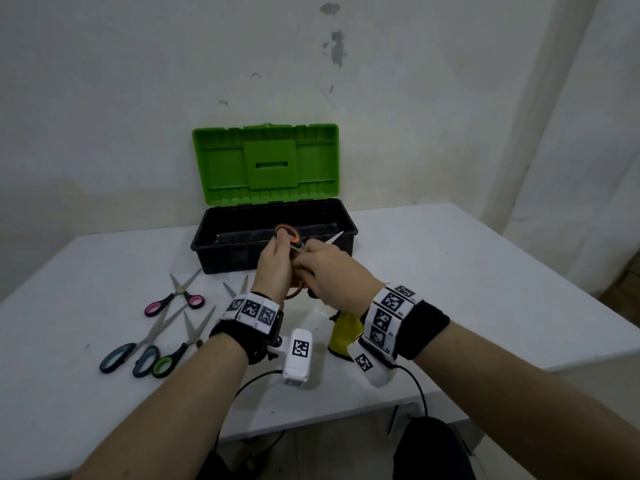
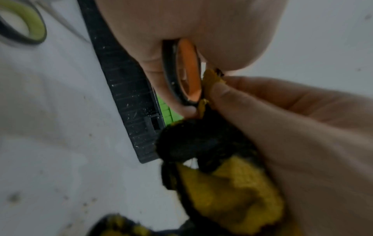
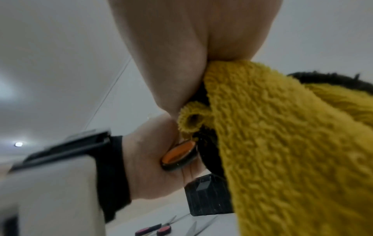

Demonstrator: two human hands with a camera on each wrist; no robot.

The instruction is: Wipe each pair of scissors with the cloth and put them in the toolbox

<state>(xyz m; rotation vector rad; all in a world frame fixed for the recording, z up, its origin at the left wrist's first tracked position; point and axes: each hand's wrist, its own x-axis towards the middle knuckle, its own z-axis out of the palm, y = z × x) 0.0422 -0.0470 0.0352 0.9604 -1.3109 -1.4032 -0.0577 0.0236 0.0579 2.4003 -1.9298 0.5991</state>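
My left hand (image 1: 275, 263) grips the orange-handled scissors (image 1: 287, 233) by the handles, in front of the open toolbox (image 1: 207, 251). The orange handle ring (image 2: 188, 70) lies in my left palm, and shows in the right wrist view too (image 3: 178, 153). My right hand (image 1: 329, 268) holds the yellow and black cloth (image 1: 343, 332) wrapped round the blades; only the blade tip (image 1: 335, 238) pokes out to the right. The cloth (image 3: 282, 143) hangs below my right hand (image 3: 181, 47). Fingers of my right hand (image 2: 262, 102) pinch the cloth (image 2: 232, 191) against the scissors.
The toolbox has a black tub and a green lid (image 1: 265, 164) standing open against the wall. Several other scissors lie on the white table (image 1: 485, 271) to the left: pink-handled (image 1: 173, 299), blue-handled (image 1: 131, 351), green-handled (image 1: 180, 348). Another pair's blades (image 1: 239, 287) show by my left wrist.
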